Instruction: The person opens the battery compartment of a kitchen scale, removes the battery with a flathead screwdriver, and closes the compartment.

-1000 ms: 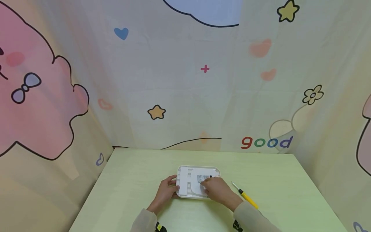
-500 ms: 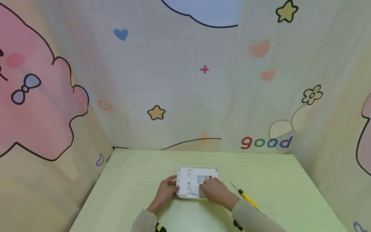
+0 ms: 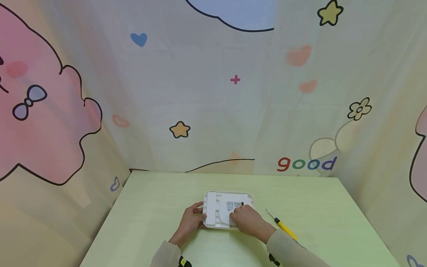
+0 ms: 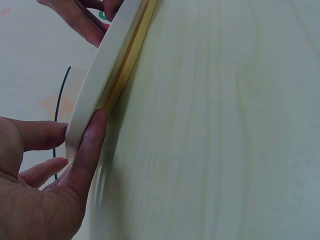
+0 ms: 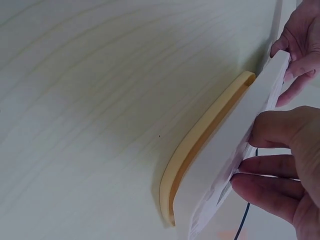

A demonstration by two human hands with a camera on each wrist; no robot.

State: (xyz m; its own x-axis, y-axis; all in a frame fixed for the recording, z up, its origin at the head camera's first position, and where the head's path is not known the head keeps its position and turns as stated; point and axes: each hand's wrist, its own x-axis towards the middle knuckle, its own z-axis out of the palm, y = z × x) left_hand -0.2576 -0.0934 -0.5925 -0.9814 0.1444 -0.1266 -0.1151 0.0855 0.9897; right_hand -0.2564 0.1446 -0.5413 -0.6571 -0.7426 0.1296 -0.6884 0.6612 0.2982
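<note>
A white plastic housing with rounded corners lies on the table, its ribbed side up. On it are a raised strip at the left and a curved panel bearing a printed label. A yellowish rim runs along its underside in the right wrist view. My left hand grips the housing's left edge, fingers on both sides of it in the left wrist view. My right hand bends over the panel, thumb and fingertips on its face beside the label. I cannot tell whether they pinch something there.
A screwdriver with a yellow handle and bare metal tip lies to the right of the housing, near my right forearm. The pale wooden table ends at a printed cloth backdrop behind and on both sides.
My right hand has shifted slightly to the left and toward me on the panel, then stayed about still. The left hand, housing and screwdriver have hardly moved.
</note>
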